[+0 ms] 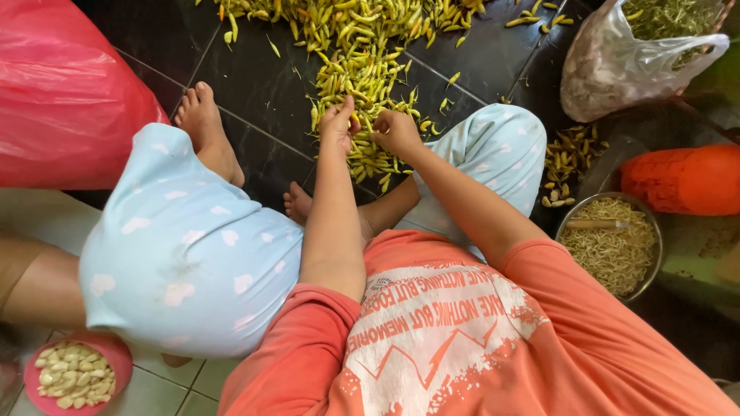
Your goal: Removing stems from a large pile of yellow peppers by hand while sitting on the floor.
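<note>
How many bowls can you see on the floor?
2. A pink bowl of peeled garlic cloves sits at the bottom left corner, and a metal bowl of thin pale stems sits at the right. Others may be hidden outside the picture.

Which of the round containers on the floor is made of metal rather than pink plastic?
The round metal bowl of pale thin stems at the right. The small pink plastic bowl at the lower left holds peeled garlic cloves instead.

The chili pile beyond the hands is running off the top edge. What the left hand and right hand are pinching is too small to tell.
</note>
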